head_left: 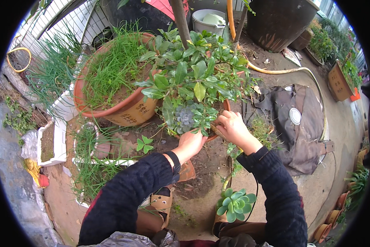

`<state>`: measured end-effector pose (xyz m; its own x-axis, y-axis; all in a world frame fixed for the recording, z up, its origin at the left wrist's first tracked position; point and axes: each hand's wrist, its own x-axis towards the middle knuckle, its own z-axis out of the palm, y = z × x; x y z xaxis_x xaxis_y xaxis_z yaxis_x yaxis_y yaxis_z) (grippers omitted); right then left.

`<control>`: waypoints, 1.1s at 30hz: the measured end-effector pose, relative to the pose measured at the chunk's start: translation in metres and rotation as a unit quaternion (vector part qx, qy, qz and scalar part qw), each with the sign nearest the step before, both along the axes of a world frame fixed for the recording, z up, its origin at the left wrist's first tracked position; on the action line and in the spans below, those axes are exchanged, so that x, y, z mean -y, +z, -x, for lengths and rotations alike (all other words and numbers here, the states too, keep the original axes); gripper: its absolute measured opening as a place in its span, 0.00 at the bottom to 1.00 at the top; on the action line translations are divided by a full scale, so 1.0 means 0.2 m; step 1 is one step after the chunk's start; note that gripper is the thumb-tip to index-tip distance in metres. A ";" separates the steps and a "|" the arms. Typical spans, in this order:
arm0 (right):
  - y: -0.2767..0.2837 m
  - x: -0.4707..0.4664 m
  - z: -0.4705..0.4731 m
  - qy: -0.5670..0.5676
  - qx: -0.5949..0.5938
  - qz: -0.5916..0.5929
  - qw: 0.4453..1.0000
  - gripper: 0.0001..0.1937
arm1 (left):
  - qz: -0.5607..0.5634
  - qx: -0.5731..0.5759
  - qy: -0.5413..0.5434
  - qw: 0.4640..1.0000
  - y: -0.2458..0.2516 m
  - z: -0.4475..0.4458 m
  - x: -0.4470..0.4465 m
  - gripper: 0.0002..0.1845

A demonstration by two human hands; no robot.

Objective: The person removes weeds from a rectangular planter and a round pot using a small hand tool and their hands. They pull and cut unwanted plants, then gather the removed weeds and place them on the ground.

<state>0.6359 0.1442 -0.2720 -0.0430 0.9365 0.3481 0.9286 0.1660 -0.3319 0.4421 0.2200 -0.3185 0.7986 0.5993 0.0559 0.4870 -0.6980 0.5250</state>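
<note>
In front of me a leafy green shrub (182, 72) spreads over a terracotta pot (227, 106), hiding most of its rim. A grey-blue rosette succulent (186, 117) sits low among the leaves. My left hand (191, 145) reaches under the foliage at the near side of the pot; its fingertips are hidden, so its grip does not show. At the right of the near rim is my right hand (234, 128), fingers curled inward beside a brownish piece I cannot identify. Whether it holds anything is unclear. Lower down, a green rosette succulent (235, 203) on a long stem leans near my foot.
A large round pot (129, 114) of grassy plants stands left, near white foam planters (56, 143). Dark sheeting (296, 136) with a round metal lid (294, 116) lies right. A yellowish hose (284, 71) curves behind it. My slippered foot (161, 202) is close below.
</note>
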 end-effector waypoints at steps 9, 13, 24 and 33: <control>0.40 0.32 -0.11 -0.065 -0.007 0.095 0.993 0.09 | 0.156 0.013 0.019 0.987 -0.07 -0.12 -0.01 0.11; 0.77 0.52 -0.07 -0.087 -0.032 0.070 0.993 0.08 | 0.162 0.027 0.033 0.986 -0.14 -0.14 -0.02 0.11; 1.34 0.91 0.44 -0.216 -0.122 -0.028 0.968 0.12 | 0.105 -0.031 0.070 0.992 -0.14 -0.17 -0.02 0.20; 1.21 0.99 0.54 -0.273 -0.148 -0.008 0.950 0.14 | 0.036 -0.022 0.001 0.999 -0.11 -0.08 -0.01 0.09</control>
